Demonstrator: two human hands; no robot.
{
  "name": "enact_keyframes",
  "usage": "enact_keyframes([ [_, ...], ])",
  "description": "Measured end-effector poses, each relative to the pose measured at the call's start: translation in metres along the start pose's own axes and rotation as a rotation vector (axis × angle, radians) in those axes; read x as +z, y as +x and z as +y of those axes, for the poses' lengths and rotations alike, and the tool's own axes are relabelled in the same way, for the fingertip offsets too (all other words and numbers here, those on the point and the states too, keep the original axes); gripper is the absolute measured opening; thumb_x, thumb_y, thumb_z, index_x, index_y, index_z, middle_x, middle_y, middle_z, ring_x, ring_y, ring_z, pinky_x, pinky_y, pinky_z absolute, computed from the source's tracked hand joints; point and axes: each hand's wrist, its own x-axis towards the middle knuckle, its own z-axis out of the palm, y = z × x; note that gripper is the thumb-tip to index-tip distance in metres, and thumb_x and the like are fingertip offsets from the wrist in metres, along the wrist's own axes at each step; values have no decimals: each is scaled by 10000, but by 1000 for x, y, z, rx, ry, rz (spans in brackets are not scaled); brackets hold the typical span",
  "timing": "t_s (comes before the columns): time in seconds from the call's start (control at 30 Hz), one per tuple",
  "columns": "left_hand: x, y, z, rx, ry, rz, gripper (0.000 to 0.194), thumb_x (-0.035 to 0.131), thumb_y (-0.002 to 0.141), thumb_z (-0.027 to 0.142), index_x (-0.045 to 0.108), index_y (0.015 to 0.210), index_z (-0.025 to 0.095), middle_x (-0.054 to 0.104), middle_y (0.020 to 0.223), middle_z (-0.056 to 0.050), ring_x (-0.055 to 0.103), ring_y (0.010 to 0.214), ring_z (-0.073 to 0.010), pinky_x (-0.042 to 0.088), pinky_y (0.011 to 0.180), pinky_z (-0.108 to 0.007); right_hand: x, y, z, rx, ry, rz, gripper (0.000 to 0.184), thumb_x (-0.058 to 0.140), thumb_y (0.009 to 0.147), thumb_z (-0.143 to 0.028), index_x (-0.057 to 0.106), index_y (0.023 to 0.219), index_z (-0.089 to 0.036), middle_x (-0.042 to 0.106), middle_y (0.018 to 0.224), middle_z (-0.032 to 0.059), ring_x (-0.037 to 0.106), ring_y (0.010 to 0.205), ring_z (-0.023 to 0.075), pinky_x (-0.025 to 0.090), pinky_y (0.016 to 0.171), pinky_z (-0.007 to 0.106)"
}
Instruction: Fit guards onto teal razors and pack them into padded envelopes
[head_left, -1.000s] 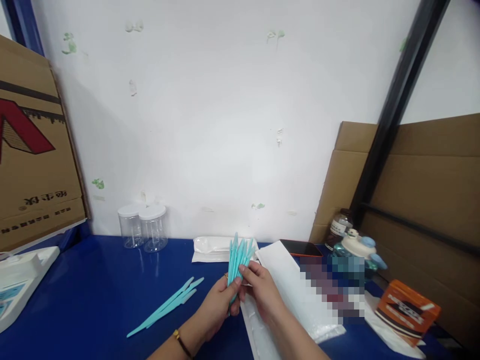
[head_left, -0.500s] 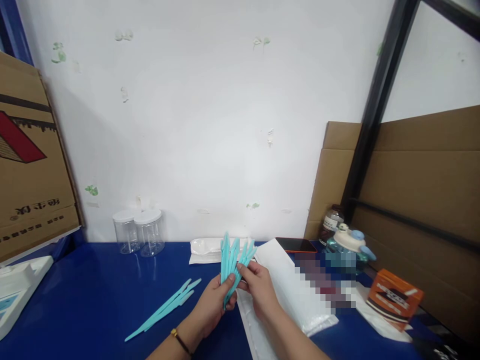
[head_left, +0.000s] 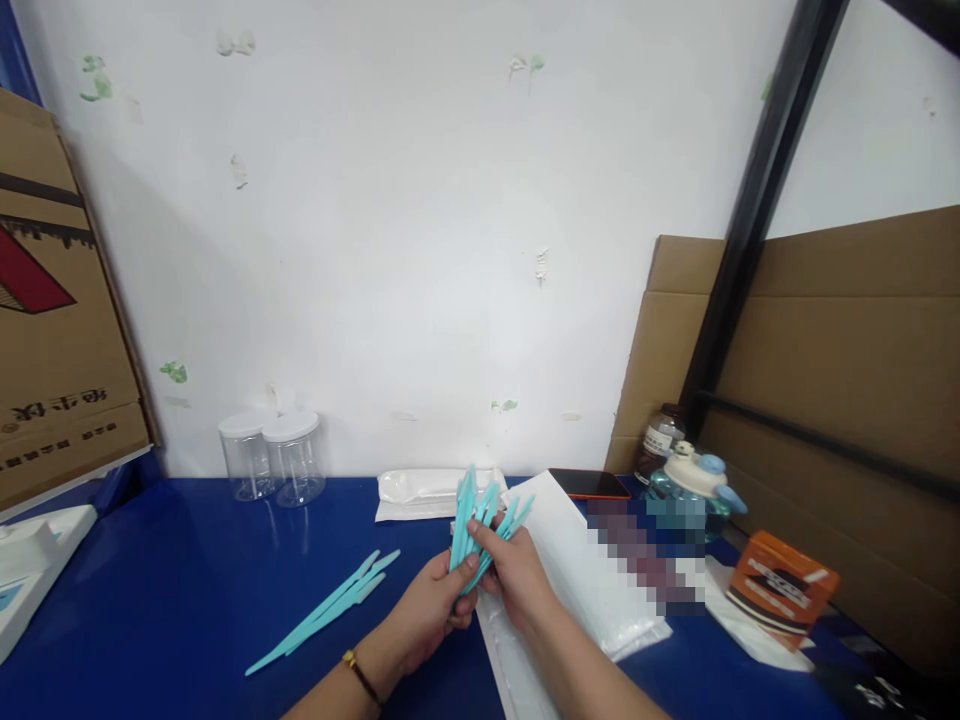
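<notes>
My left hand [head_left: 429,612] is closed around the lower ends of a fanned bundle of turquoise eyebrow razors [head_left: 465,518], with the thumb laid across them. From the right, my right hand [head_left: 517,570] grips part of the same bundle between thumb and fingers. The razor heads point up and away from me; the lower tips are hidden in my palms. To the left, several more turquoise razors [head_left: 322,618] lie together on the blue table [head_left: 172,590]. Beneath my right wrist is a white padded mailer [head_left: 577,570].
Two clear jars with white lids [head_left: 294,465] stand against the wall. A white plastic packet [head_left: 409,495] lies behind my hands. To the right are a phone [head_left: 589,484], a brown bottle [head_left: 658,445], a teal water bottle [head_left: 694,485] and an orange box [head_left: 780,588]. A white device [head_left: 45,560] sits at far left.
My hands and the razor bundle have shifted slightly right. The razors under my right hand are fanned out and tilted further right. The whole view has moved a little.
</notes>
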Motion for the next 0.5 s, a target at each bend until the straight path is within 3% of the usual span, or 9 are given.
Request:
enact_keyframes([
  [0.4,-1,1,1,31,-33,0,434,532,782,550,482,893,133,532,784,-33,282,490,-26,172,462,-193,-4,2,5,-18,58,-47,278,614,752,-395,583,741,-119,516,522,-28,344,334,41,198,324,182],
  [0.5,-1,-2,2,7,24,-21,448,538,762,577,472,847,142,505,734,-7,274,479,-24,179,459,-194,-5,0,3,-18,61,-44,256,646,728,-381,575,762,-137,533,536,-27,421,370,71,270,333,184],
])
